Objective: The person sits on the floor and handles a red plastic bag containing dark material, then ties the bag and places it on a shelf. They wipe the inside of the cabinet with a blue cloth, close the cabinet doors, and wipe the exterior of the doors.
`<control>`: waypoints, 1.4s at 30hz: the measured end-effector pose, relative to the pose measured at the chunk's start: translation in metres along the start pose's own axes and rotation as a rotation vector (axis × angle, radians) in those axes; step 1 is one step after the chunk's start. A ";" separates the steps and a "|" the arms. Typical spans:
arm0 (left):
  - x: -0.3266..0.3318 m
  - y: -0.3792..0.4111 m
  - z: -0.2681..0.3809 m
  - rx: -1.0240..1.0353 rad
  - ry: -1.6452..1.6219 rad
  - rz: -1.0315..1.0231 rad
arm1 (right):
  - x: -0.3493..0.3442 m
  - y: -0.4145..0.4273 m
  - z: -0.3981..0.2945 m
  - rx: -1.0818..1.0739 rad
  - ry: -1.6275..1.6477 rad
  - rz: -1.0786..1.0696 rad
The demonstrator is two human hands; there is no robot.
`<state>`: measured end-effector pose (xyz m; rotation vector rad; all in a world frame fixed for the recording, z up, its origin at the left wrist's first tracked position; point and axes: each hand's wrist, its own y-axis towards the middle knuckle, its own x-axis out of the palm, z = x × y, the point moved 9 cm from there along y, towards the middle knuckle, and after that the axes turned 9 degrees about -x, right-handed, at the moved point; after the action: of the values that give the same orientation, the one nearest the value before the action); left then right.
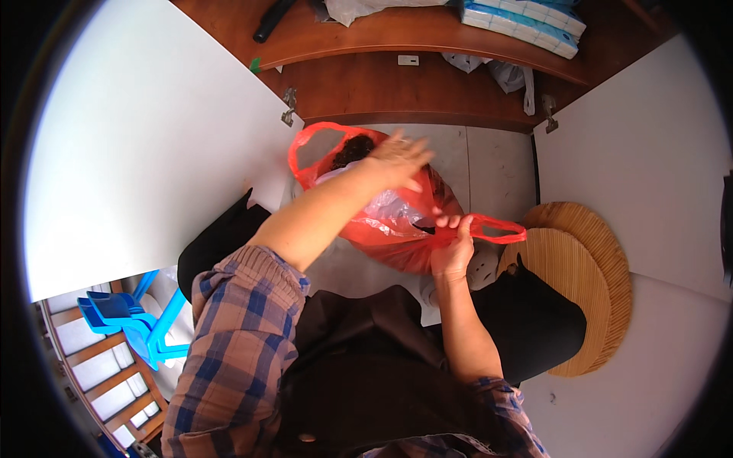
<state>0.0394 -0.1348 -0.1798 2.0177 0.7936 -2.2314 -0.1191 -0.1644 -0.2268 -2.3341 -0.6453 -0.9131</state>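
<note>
A red plastic carrier bag (381, 252) stands on the floor before me, its mouth open. Inside show a crumpled clear or white plastic bag (389, 209) and a dark, curly mass (353, 150) that I cannot identify. My right hand (455, 246) grips the bag's rim near one handle, which sticks out beyond the fingers. Above the bag's mouth, my left hand (401, 160) is slightly blurred, with its fingers spread and nothing seen in it. The other bag handle (295, 151) stands up as a loop beyond the left forearm.
Two white cabinet doors (154, 143) (635, 172) stand open around a brown wooden cabinet (355, 86). Its shelves hold tissue packs (521, 26) and plastic bags (507, 75). Round wooden boards (555, 286) lean at the right. Blue plastic chairs (137, 326) are at the left.
</note>
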 end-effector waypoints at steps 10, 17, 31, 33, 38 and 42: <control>0.024 -0.120 -0.022 0.042 -0.036 0.000 | -0.019 -0.011 0.007 0.083 -0.024 0.249; 0.017 -0.113 -0.019 -0.117 -0.610 -0.378 | -0.027 -0.007 0.012 0.075 -0.054 0.247; 0.046 -0.101 -0.071 -0.422 0.320 -0.090 | -0.022 -0.005 0.011 0.084 -0.085 0.243; 0.066 -0.103 -0.093 -0.576 0.145 -0.253 | -0.020 -0.006 0.013 0.084 -0.102 0.235; 0.062 -0.101 -0.117 -0.768 -0.160 -0.334 | -0.018 -0.002 0.001 0.021 -0.281 0.240; 0.081 -0.108 -0.129 -0.743 -0.324 -0.448 | -0.005 -0.004 -0.007 -0.028 -0.485 0.164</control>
<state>0.1080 0.0336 -0.2219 1.1829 1.8092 -1.9021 -0.1276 -0.1673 -0.2251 -2.6074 -0.6145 -0.2805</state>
